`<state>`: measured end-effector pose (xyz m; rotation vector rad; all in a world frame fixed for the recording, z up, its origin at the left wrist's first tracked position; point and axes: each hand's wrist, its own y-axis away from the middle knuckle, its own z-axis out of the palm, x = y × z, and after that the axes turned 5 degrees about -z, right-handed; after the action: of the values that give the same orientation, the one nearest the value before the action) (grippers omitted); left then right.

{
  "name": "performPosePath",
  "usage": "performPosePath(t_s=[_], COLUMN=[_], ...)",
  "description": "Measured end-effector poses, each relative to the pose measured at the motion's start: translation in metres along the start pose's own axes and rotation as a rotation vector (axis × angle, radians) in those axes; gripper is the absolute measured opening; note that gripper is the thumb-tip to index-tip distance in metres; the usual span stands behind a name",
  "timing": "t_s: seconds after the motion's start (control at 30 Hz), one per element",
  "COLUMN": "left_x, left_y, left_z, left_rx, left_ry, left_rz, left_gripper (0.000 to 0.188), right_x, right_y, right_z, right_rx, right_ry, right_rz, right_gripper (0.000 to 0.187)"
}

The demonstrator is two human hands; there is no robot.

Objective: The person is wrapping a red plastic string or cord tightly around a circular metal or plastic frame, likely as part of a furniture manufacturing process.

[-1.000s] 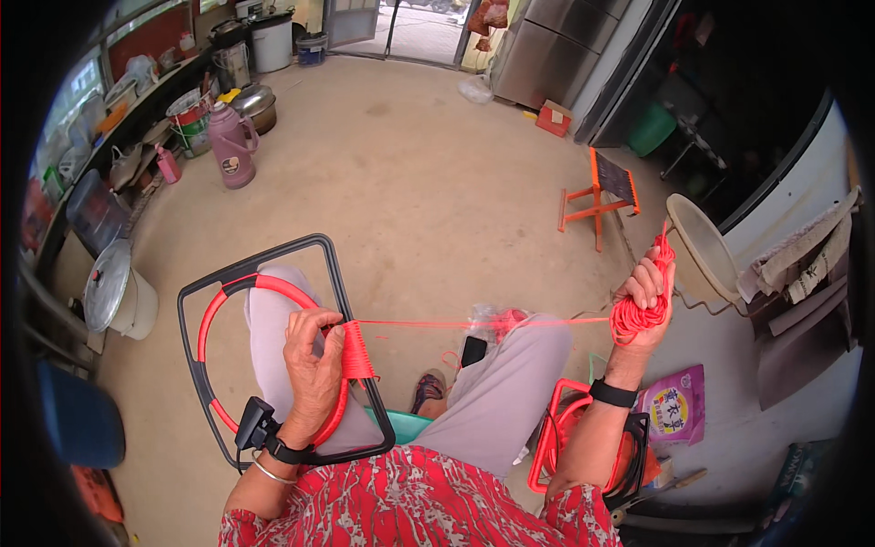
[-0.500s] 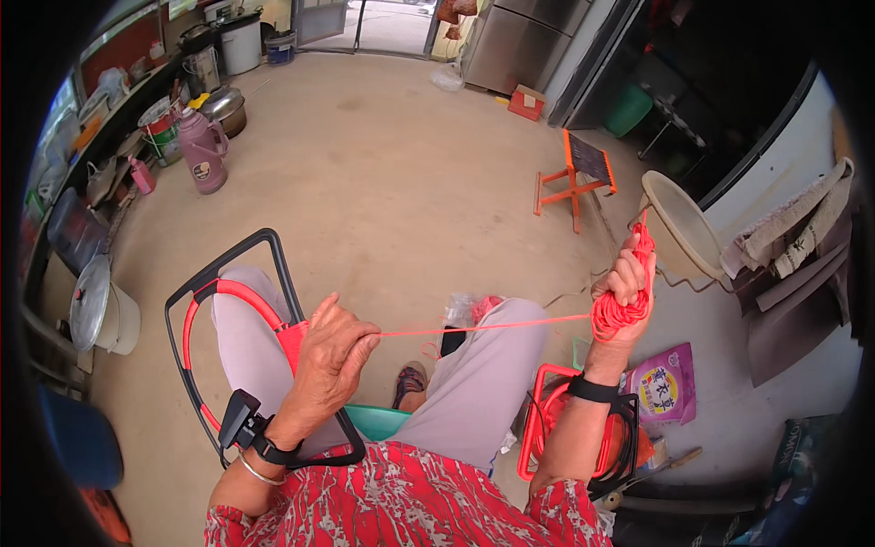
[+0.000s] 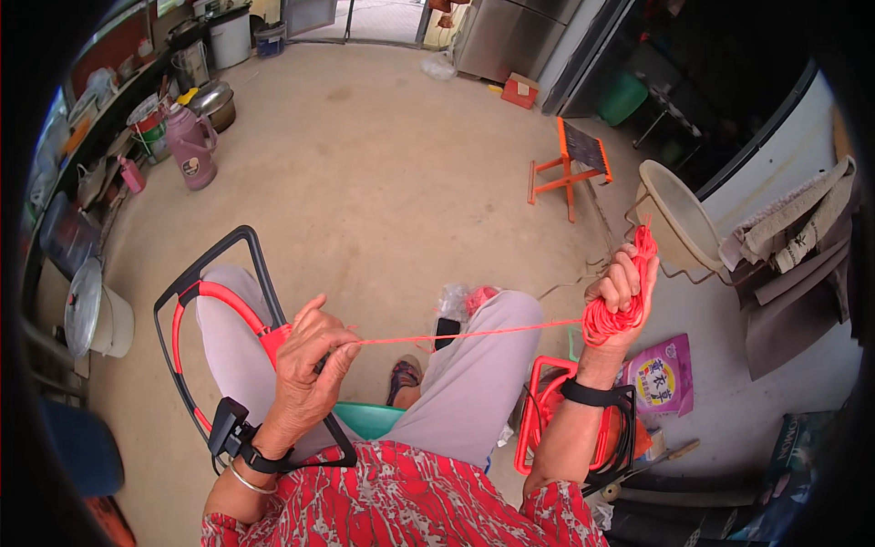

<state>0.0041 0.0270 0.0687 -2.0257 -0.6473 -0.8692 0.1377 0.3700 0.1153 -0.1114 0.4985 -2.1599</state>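
Observation:
Between my two hands a thin red cord (image 3: 474, 334) runs nearly straight across my knees. My left hand (image 3: 310, 357) is closed, pinching the cord's left end between thumb and fingers. A looped bundle of the same cord (image 3: 612, 324) is wrapped in the fist of my right hand (image 3: 620, 279), with strands sticking out at the top. Against my left thigh and forearm rests a frame with black and red bars (image 3: 262, 264), partly hidden by my left hand. Beside my right forearm stands a second red frame (image 3: 531, 428) with black parts.
A phone (image 3: 447, 332) and a clear bag with something red (image 3: 481, 296) lie by my right knee. Farther off are an orange folding stool (image 3: 570, 173), a beige round basin (image 3: 679, 214) and a purple packet (image 3: 663, 376). A pink thermos (image 3: 190, 150) and lidded pot (image 3: 111, 319) stand left.
My left hand has shifted slightly left and down, still pinching the cord. The right hand keeps its grip on the bundle. The whole view has tilted a little.

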Motion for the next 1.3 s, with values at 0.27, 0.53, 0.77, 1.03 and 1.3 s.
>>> performPosePath(t_s=[0.27, 0.53, 0.77, 1.03, 1.3], left_x=[-0.003, -0.004, -0.006, -0.007, -0.01], left_y=[0.002, 0.002, 0.002, 0.002, -0.001], left_z=[0.0, 0.0, 0.002, 0.007, 0.016], left_rx=[0.01, 0.013, 0.034, 0.054, 0.048], left_ry=[0.019, 0.023, 0.022, 0.046, 0.058], left_rz=[-0.021, -0.046, -0.068, -0.083, -0.09], left_gripper=[0.01, 0.009, 0.011, 0.009, 0.01], right_x=[0.019, -0.013, -0.026, -0.037, -0.048], right_y=[0.006, 0.015, 0.025, 0.035, 0.05], right_z=[0.018, -0.007, -0.039, -0.049, -0.057], right_rx=[0.114, 0.07, 0.322, 0.443, 0.364], right_ry=[0.473, 0.51, 0.558, 0.563, 0.535], right_rz=[-0.249, -0.134, -0.205, -0.21, -0.118], right_gripper=[0.037, 0.043, 0.031, 0.038, 0.035])
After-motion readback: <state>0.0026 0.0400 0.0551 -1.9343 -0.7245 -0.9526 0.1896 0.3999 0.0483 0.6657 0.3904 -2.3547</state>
